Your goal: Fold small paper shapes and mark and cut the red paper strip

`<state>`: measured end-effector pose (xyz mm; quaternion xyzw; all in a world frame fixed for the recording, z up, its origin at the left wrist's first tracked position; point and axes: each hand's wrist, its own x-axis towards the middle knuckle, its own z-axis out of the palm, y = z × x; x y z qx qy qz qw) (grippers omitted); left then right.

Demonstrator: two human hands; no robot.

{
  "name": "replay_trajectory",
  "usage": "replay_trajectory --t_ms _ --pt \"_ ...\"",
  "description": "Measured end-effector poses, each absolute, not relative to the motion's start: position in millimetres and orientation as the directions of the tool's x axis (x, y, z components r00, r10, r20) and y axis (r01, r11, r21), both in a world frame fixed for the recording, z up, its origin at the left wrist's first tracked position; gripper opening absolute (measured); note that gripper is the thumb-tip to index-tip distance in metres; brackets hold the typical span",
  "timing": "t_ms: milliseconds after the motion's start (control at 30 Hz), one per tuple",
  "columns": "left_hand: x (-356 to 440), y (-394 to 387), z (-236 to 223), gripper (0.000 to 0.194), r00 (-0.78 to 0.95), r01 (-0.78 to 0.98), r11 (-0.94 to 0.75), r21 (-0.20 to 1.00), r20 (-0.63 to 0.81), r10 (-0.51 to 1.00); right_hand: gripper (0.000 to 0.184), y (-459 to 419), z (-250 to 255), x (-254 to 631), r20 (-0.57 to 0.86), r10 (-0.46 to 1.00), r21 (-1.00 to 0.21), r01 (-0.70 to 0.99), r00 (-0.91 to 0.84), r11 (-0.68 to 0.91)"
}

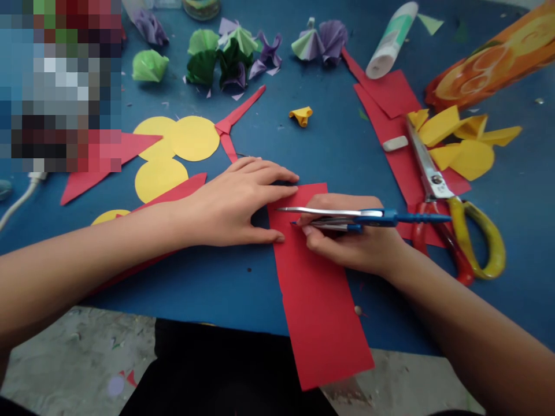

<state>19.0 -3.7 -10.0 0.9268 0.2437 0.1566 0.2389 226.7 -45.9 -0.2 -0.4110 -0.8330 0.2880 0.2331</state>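
apparently, marking the red paper strip (325,318) is the step in hand. the right hand (355,245) pinches what looks like a blue-and-silver compass (384,217) near its points; the left hand (225,202) is spread wide, thumb on the strip's left edge. the next move probably calls for steady paper and light pressure. the strip runs under the right hand, its near end past the edge of the blue table (234,294).

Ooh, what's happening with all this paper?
A person's right hand holds a blue-and-silver metal drawing compass over a long red paper strip. The left hand is spread, its fingertips at the strip's upper left edge. Scissors with red and yellow handles lie open on other red paper.
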Motion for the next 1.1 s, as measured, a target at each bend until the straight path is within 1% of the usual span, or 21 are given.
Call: replay_trajectory --t_ms 167,367,467,667,900,1100 --pt "19.0 -3.7 -9.6 0.048 0.834 0.382 -0.766 0.517 0.166 0.527 0.014 -46.7 2.7 225.0 0.16 0.81 -0.68 0.532 -0.564 0.504" --pt "19.1 -3.8 -9.6 0.049 0.831 0.388 -0.759 0.522 0.158 0.533 0.013 -47.5 1.5 226.1 0.166 0.78 -0.626 0.546 -0.603 0.556" --pt "18.9 -4.0 -9.1 0.049 0.833 0.392 -0.764 0.513 0.154 0.531 0.013 -48.2 2.4 225.9 0.156 0.769 -0.62 0.545 -0.62 0.565" --pt "18.8 -4.3 -8.3 0.05 0.836 0.399 -0.767 0.503 0.145 0.53 0.012 -48.3 3.0 227.5 0.155 0.793 -0.643 0.549 -0.589 0.534" --pt "18.7 -3.7 -8.6 0.05 0.838 0.393 -0.767 0.506 0.147 0.526 0.009 -47.4 1.0 228.9 0.181 0.777 -0.633 0.533 -0.603 0.562" --pt "18.4 -3.8 -9.2 0.05 0.837 0.395 -0.77 0.502 0.15 0.527 0.012 -48.1 3.5 227.3 0.152 0.768 -0.669 0.508 -0.622 0.543"
